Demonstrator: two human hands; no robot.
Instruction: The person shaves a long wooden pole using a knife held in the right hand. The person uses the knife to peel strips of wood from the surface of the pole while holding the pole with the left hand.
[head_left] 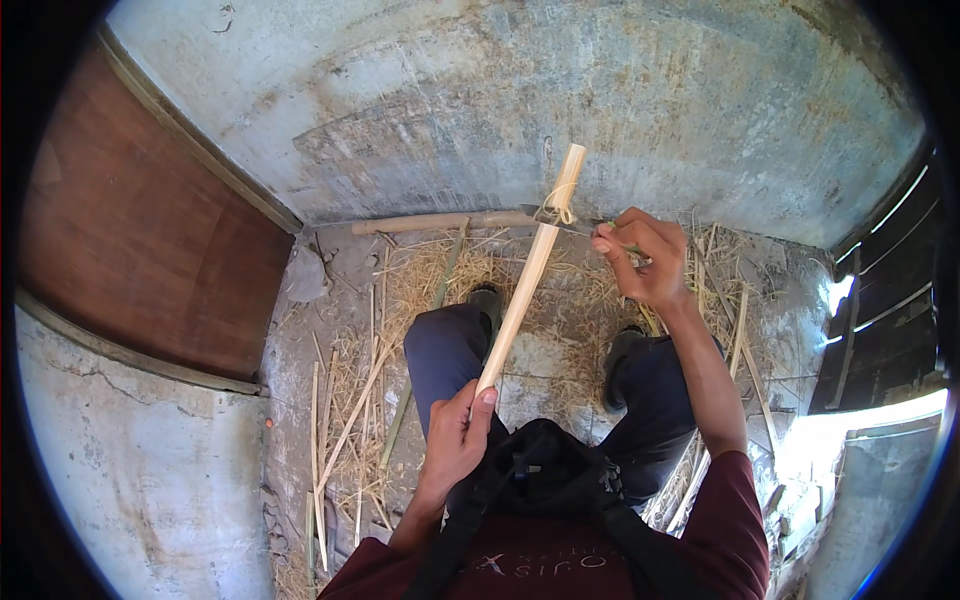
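A long pale strip of split bamboo [524,289] slants away from me between my legs. My left hand [458,437] is closed round its near end, thumb on top. In my right hand [645,257] is a knife [577,230], its dark blade lying across the strip toward the far end. Fingers cover most of the handle, with a bit of green showing by them. Thin curled shavings [557,211] bunch up at the blade, and the strip's far tip [571,165] sticks out past it.
Loose shavings [428,268] and long bamboo strips [330,420] litter the floor on both sides of my legs. A thick bamboo pole [440,222] lies along the foot of the stained wall [560,100]. A brown panel [150,210] stands left, a slatted dark panel [880,300] right.
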